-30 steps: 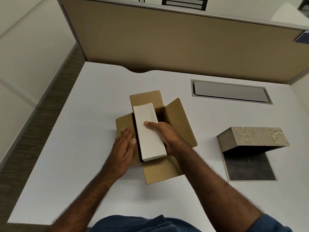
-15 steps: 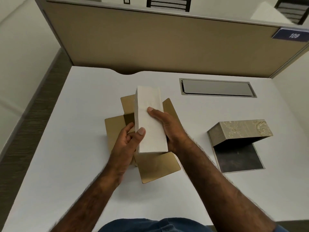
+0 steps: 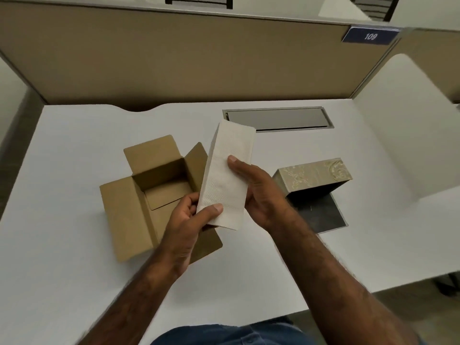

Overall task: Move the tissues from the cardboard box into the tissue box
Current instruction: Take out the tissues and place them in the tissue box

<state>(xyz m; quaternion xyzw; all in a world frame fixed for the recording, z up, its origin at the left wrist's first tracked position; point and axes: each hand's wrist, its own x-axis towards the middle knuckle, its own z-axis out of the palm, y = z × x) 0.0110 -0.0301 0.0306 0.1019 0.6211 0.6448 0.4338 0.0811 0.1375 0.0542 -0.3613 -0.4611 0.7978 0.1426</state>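
Note:
A white stack of tissues (image 3: pixel 227 170) is held in the air above the desk, between the two boxes. My left hand (image 3: pixel 189 227) grips its near left corner, thumb on top. My right hand (image 3: pixel 258 192) holds its right side, thumb pressed on the top face. The brown cardboard box (image 3: pixel 139 195) stands open at the left with its flaps spread and its inside bare. The patterned beige tissue box (image 3: pixel 313 174) lies to the right, its dark base flap (image 3: pixel 321 215) open flat on the desk toward me.
The white desk (image 3: pixel 74 245) is bounded at the back by a tan partition (image 3: pixel 174 58). A grey cable hatch (image 3: pixel 278 119) sits in the desk behind the tissue box. A blue sign reading 109 (image 3: pixel 369 36) hangs at the upper right. The desk's right edge drops off near the tissue box.
Both hands lifted the tissue stack out of the cardboard box and carried it rightward toward the tissue box. The cardboard box now shows empty. The head view shifted left and up.

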